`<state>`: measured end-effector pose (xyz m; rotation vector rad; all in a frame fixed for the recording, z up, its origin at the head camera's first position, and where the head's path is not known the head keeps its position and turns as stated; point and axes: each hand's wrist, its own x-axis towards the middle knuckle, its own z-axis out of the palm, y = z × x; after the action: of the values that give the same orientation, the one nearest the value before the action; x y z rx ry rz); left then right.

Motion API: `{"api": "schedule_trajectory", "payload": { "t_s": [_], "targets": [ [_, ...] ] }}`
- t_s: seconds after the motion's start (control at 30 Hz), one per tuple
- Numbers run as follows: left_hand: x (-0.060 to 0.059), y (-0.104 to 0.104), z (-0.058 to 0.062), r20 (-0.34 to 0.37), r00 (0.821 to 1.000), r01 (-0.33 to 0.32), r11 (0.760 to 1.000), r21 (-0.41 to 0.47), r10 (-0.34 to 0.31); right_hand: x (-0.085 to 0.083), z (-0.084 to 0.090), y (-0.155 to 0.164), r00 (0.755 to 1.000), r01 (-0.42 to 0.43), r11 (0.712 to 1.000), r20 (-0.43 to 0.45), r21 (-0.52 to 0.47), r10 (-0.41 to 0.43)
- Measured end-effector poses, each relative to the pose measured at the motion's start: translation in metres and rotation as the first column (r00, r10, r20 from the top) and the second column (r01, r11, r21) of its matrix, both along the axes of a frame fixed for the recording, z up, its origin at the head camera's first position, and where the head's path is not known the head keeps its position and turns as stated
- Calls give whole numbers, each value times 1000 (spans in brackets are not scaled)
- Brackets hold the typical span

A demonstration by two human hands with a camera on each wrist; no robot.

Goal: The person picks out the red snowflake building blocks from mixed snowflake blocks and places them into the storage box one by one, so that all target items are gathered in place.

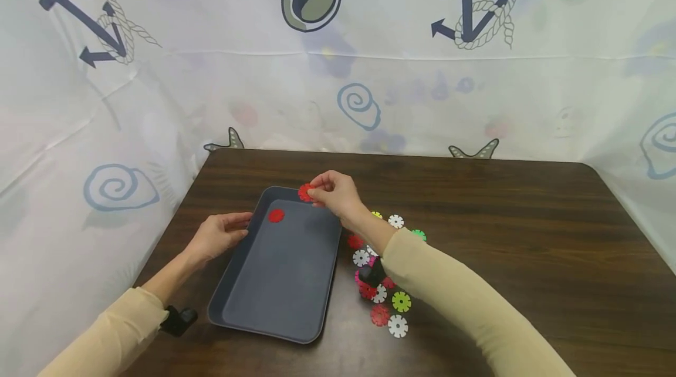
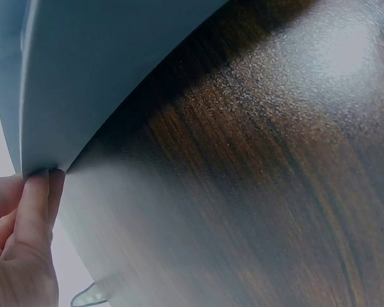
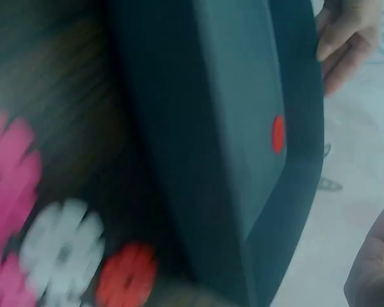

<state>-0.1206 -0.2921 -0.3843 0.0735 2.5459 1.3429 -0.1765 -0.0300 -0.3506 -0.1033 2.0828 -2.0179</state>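
Note:
A dark grey tray (image 1: pixel 280 283) lies on the brown table. One red toothed disc (image 1: pixel 276 215) lies inside it near the far left corner and shows again in the right wrist view as the red disc (image 3: pixel 278 134). My right hand (image 1: pixel 313 192) pinches a second red disc (image 1: pixel 304 192) just above the tray's far rim. My left hand (image 1: pixel 240 227) rests against the tray's left rim with relaxed fingers. In the left wrist view its fingertips (image 2: pixel 38 198) touch the tray's edge (image 2: pixel 25 128). Both arms wear beige sleeves.
Several loose toothed discs lie right of the tray: white (image 1: pixel 398 325), red (image 1: pixel 379 315), yellow-green (image 1: pixel 401 301), green (image 1: pixel 419 234), and pink (image 3: pixel 6 173) close to the wrist camera. A printed curtain surrounds the table (image 1: pixel 502 218).

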Motion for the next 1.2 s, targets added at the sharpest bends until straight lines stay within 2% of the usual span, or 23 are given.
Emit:
{"api": "schedule_trajectory", "payload": {
  "t_s": [0.1, 0.3, 0.47, 0.67, 0.9, 1.07, 1.2],
  "targets": [
    [0, 1, 1, -2, 1000, -7, 1000, -1, 7, 1, 0, -22, 999, 5, 999, 55, -44, -3],
    [0, 1, -1, -20, 1000, -13, 1000, 0, 13, 6, -9, -63, 988, 43, 994, 151, -101, -28],
    [0, 0, -3, -33, 999, -16, 1000, 4, 16, 11, -21, -85, 982, 69, 993, 184, -93, -51],
    [1, -3, -3, -27, 999, -27, 1000, 14, 27, 18, -37, -98, 985, 64, 997, 160, 48, -71],
    [1, -4, -2, -15, 999, -32, 999, 28, 32, 20, -51, -100, 995, 33, 984, 87, 173, -48],
    [2, -3, -1, -15, 999, -29, 999, 31, 29, 22, -57, -100, 999, 30, 953, 3, 303, -32],
    [2, -3, -1, -17, 999, -27, 999, 28, 27, 23, -59, -101, 997, 32, 911, -79, 410, 0]
  ]
}}
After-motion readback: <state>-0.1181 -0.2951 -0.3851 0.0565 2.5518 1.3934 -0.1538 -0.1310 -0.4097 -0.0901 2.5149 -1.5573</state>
